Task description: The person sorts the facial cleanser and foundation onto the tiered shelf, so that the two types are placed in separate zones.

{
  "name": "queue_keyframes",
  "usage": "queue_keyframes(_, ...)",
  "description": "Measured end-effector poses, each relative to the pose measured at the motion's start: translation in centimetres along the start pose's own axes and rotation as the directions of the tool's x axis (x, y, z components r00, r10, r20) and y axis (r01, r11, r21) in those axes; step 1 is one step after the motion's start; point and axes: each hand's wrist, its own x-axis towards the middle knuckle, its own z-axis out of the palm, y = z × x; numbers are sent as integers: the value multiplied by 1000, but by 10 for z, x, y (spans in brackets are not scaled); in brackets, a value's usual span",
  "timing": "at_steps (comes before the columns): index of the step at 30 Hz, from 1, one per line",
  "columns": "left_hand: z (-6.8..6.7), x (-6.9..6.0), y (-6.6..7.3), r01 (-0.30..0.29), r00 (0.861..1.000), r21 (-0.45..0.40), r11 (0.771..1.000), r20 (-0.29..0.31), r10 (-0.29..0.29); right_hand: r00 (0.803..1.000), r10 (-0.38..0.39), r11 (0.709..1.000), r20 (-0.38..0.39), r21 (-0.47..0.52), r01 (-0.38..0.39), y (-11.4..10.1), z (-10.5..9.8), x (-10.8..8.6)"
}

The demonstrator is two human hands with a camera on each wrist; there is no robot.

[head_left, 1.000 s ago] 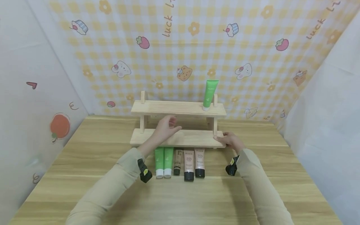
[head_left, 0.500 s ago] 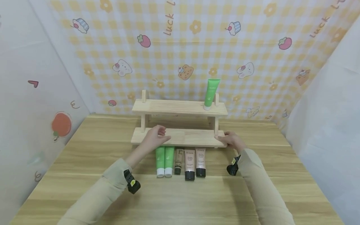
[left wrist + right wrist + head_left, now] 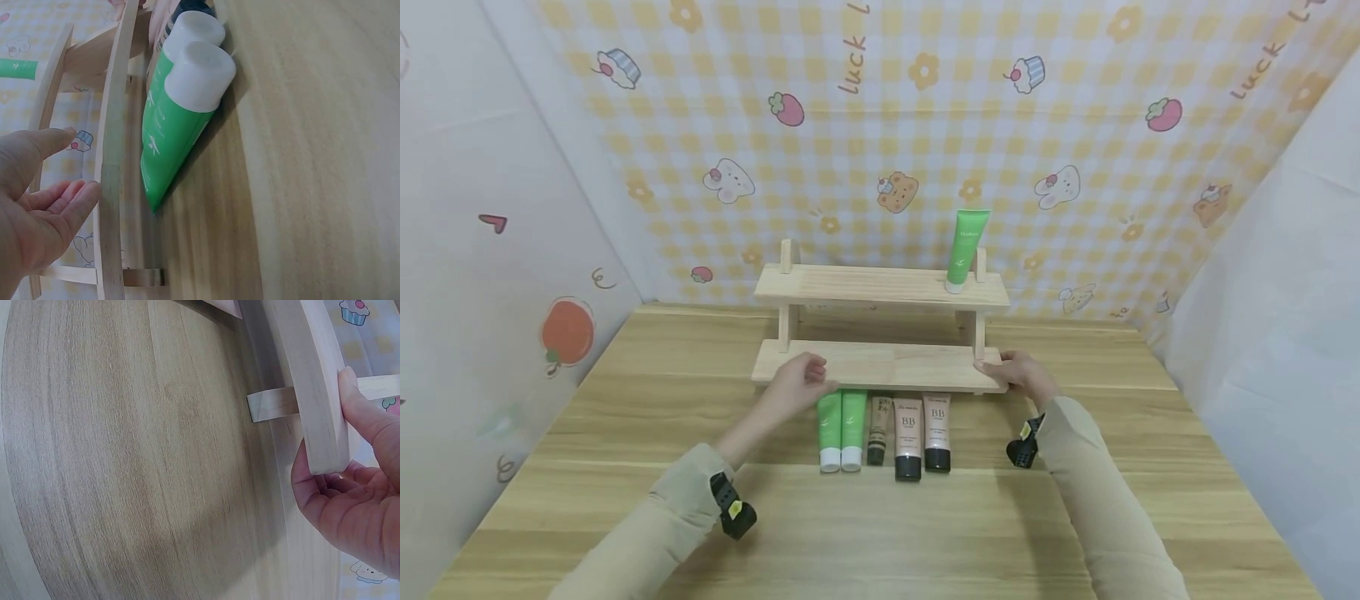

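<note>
My right hand [image 3: 1021,373] grips the right end of the lower board of a two-tier wooden shelf [image 3: 880,365]; in the right wrist view the thumb lies on top and the fingers curl beneath the board [image 3: 322,394]. My left hand [image 3: 799,383] hovers by the front left of that board, thumb and fingers apart, with nothing between them. One green tube [image 3: 966,250] stands cap down at the upper tier's right. Two green tubes [image 3: 830,429] with white caps lie before the shelf, near my left hand; the left wrist view shows their caps [image 3: 201,78] close.
Right of the green tubes lie a slim brown tube [image 3: 877,429] and two BB cream tubes [image 3: 907,437] with black caps. A checked cloth [image 3: 850,150] hangs behind the shelf on the wooden table [image 3: 880,533]. White cloth walls [image 3: 490,350] close both sides.
My left hand has moved back from the lower board, toward the left and front. My right hand keeps its grip on the board's end. The tubes stay in place.
</note>
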Motion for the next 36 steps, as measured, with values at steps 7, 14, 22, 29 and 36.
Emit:
queue_keyframes(7,0,-7,-3,5,1000,-10,1000,-1,-5,1000,-6,1000,0,-6,6,0,-3,0)
queue_keyframes(14,2,-13,-8,47,999,26,999,17,-47,1000,9,1000,-27,-16,-10,2,1,4)
queue_keyframes(22,4,-21,-8,100,990,75,992,89,-107,1000,3,1000,-7,17,-3,3,0,3)
queue_keyframes(29,15,-20,-14,174,974,115,978,129,-189,1000,6,999,17,50,-6,3,-1,3)
queue_keyframes(36,23,-21,-14,168,973,129,977,135,-185,1000,-3,1000,6,0,3,2,-1,2)
